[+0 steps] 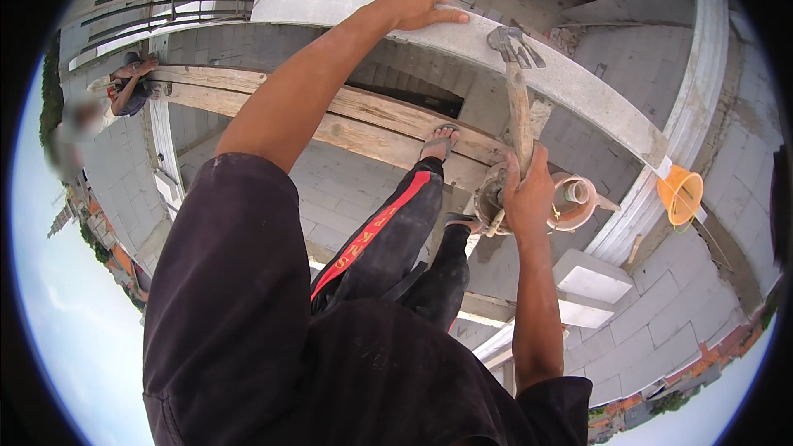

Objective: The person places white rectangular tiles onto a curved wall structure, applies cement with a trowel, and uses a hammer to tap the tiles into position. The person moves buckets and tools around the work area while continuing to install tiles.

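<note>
A claw hammer (519, 99) with a worn wooden handle is in my right hand (529, 194), closed round the lower handle. Its metal head lies over a long course of pale concrete blocks (595, 99); whether it touches them I cannot tell. Farther left along the same course, my left hand (417, 7) grips the top, thumb stretched along the surface and fingers bent over the far edge, their tips hidden. Just beyond my right hand are a mortar-smeared bucket (493, 190) and a pale orange bucket (570, 219) with a cup-like container (576, 192) in it.
My sandalled feet stand on wooden planks (355, 128) high above a floor. A steel rebar cage (173, 12) extends left from the blocks. An orange bucket (681, 196) hangs at the right. Another person (128, 87) is at the planks' far left end. White blocks (591, 277) sit lower right.
</note>
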`<action>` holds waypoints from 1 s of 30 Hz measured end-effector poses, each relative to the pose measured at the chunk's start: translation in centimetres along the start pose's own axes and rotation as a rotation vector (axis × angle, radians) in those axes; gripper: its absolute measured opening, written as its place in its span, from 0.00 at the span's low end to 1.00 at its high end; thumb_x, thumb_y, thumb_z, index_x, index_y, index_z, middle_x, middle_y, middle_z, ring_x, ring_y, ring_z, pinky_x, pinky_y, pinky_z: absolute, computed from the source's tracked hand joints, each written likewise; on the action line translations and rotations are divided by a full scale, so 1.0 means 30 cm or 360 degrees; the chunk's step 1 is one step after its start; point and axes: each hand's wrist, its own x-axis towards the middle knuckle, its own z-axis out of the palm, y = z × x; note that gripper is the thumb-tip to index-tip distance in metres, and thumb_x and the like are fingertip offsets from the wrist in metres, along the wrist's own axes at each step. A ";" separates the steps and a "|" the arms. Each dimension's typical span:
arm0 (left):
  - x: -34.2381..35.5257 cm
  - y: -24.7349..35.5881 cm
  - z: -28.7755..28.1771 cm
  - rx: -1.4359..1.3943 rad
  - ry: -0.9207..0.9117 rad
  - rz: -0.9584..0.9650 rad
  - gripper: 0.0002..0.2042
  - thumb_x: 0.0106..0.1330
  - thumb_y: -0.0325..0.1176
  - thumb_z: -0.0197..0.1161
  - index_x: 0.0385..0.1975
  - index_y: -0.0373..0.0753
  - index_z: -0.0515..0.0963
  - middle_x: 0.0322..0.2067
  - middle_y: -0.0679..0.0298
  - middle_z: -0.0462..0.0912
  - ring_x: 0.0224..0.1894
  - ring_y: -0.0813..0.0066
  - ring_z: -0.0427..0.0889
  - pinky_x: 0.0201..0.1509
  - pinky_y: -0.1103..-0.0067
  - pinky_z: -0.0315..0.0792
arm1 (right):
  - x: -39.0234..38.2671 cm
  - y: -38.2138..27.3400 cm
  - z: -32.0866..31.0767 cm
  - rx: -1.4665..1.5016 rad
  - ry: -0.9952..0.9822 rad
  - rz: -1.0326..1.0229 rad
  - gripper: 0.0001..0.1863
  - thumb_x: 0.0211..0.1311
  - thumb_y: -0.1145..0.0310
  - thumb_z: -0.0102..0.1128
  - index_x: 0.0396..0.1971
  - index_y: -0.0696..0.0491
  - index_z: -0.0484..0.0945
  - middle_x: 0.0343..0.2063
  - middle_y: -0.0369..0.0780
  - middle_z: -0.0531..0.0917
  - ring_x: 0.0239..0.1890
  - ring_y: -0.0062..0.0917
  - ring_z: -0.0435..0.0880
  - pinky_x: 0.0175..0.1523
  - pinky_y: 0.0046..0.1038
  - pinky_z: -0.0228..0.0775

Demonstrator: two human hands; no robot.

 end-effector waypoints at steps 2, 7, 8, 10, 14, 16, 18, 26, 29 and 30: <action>0.002 0.009 -0.017 0.0017 -0.0031 -0.0063 0.41 0.62 0.75 0.57 0.56 0.42 0.86 0.50 0.46 0.87 0.56 0.47 0.84 0.65 0.59 0.74 | 0.002 0.000 0.018 0.0055 0.0032 -0.0037 0.22 0.72 0.64 0.61 0.59 0.58 0.69 0.39 0.58 0.84 0.39 0.57 0.85 0.41 0.49 0.76; 0.007 -0.026 0.024 0.0071 0.0007 -0.0010 0.39 0.64 0.74 0.57 0.57 0.43 0.85 0.53 0.49 0.86 0.60 0.50 0.81 0.66 0.58 0.73 | 0.015 0.021 0.018 -0.0072 -0.0093 0.0012 0.22 0.72 0.62 0.62 0.59 0.57 0.69 0.38 0.59 0.84 0.39 0.57 0.85 0.41 0.50 0.75; 0.009 -0.026 0.030 0.0088 0.0000 0.0003 0.39 0.64 0.74 0.58 0.57 0.43 0.85 0.53 0.49 0.86 0.61 0.50 0.81 0.67 0.58 0.73 | 0.011 0.023 -0.009 -0.0026 -0.0105 0.0031 0.22 0.72 0.62 0.62 0.59 0.57 0.69 0.37 0.59 0.84 0.39 0.56 0.86 0.41 0.50 0.75; 0.014 -0.011 0.024 0.0122 -0.0034 0.0005 0.40 0.63 0.75 0.57 0.57 0.43 0.85 0.53 0.50 0.87 0.61 0.50 0.81 0.66 0.58 0.73 | 0.019 -0.001 -0.093 0.0074 -0.0136 0.0075 0.22 0.72 0.61 0.62 0.59 0.57 0.69 0.35 0.58 0.84 0.37 0.56 0.86 0.40 0.49 0.75; 0.066 0.163 0.041 0.0044 0.0011 -0.0017 0.44 0.60 0.79 0.54 0.56 0.43 0.86 0.51 0.50 0.87 0.57 0.50 0.84 0.63 0.59 0.76 | 0.240 -0.003 -0.355 0.0038 -0.0030 0.0130 0.21 0.78 0.55 0.54 0.56 0.57 0.72 0.28 0.54 0.84 0.34 0.53 0.86 0.39 0.45 0.75; 0.132 0.329 0.109 0.0040 0.0132 0.0037 0.45 0.58 0.82 0.51 0.51 0.43 0.87 0.44 0.51 0.88 0.51 0.51 0.87 0.57 0.60 0.79 | 0.444 0.048 -0.483 -0.0280 0.0094 -0.0081 0.26 0.78 0.51 0.54 0.62 0.56 0.75 0.24 0.39 0.77 0.27 0.25 0.79 0.36 0.32 0.72; 0.153 0.427 0.197 0.0175 0.0253 0.0080 0.48 0.56 0.85 0.49 0.44 0.41 0.90 0.33 0.55 0.90 0.41 0.54 0.91 0.47 0.61 0.83 | 0.645 0.042 -0.547 -0.0349 -0.0148 0.0043 0.27 0.77 0.50 0.54 0.63 0.56 0.74 0.26 0.41 0.80 0.29 0.26 0.80 0.38 0.31 0.73; 0.152 0.475 0.187 0.0204 0.0203 0.0036 0.47 0.53 0.86 0.51 0.34 0.40 0.90 0.29 0.56 0.90 0.37 0.60 0.91 0.42 0.66 0.83 | 0.923 0.155 -0.523 -0.1231 -0.0860 0.0247 0.30 0.69 0.46 0.55 0.55 0.58 0.84 0.52 0.53 0.86 0.55 0.50 0.83 0.61 0.47 0.72; 0.124 0.462 0.172 0.0249 0.0175 0.0010 0.47 0.54 0.85 0.52 0.35 0.39 0.90 0.29 0.56 0.89 0.36 0.60 0.91 0.42 0.66 0.83 | 0.842 0.062 -0.505 -0.0867 -0.0948 0.0512 0.33 0.70 0.43 0.54 0.55 0.59 0.83 0.51 0.54 0.86 0.55 0.49 0.84 0.61 0.47 0.72; 0.127 0.467 0.160 0.0265 0.0168 0.0020 0.47 0.54 0.85 0.52 0.35 0.39 0.90 0.29 0.55 0.89 0.36 0.59 0.91 0.42 0.66 0.83 | 0.841 0.072 -0.521 -0.0870 -0.0972 0.0509 0.35 0.70 0.41 0.53 0.55 0.60 0.83 0.51 0.55 0.86 0.55 0.49 0.84 0.61 0.47 0.72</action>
